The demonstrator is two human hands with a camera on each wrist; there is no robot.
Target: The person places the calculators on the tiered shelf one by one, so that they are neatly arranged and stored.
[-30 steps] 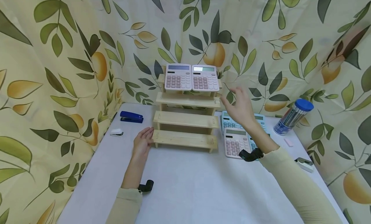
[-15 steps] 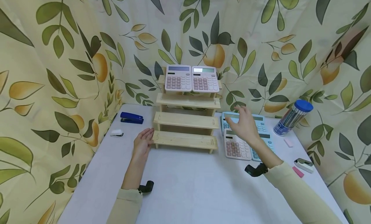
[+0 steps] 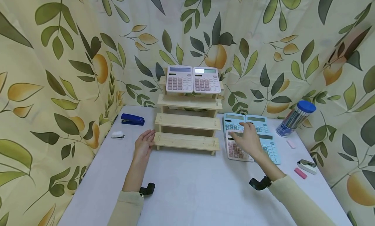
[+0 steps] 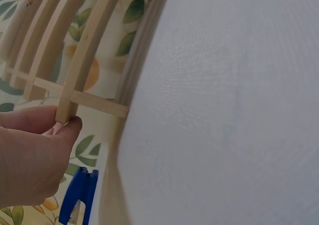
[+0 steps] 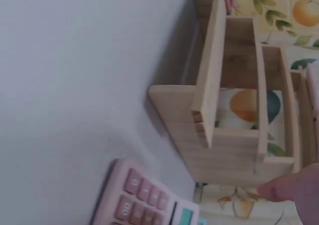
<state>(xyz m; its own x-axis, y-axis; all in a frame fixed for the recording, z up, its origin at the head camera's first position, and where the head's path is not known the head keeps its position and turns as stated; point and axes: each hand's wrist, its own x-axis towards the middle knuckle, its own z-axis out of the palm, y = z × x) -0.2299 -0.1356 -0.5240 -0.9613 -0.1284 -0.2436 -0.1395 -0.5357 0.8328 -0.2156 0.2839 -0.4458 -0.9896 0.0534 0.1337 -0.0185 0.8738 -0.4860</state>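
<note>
A stepped wooden stand with several shelves stands in the middle of the table. My left hand is at the left end of its lowest shelf; in the left wrist view the thumb and a finger pinch that shelf end. Two pink-and-white calculators lean side by side on the top shelf. To the right of the stand, my right hand hovers with spread fingers over a pink calculator, holding nothing. Several blue calculators lie around that one, partly hidden by the hand.
On the left are a blue stapler and a small white object. A blue-lidded tub of pencils stands at the right. Near the right edge lie a pink eraser and a white-and-dark gadget. Patterned curtains surround the table.
My right hand has come down from beside the upper shelves to over the pink calculator on the table. The left hand stays at the lowest shelf's end.
</note>
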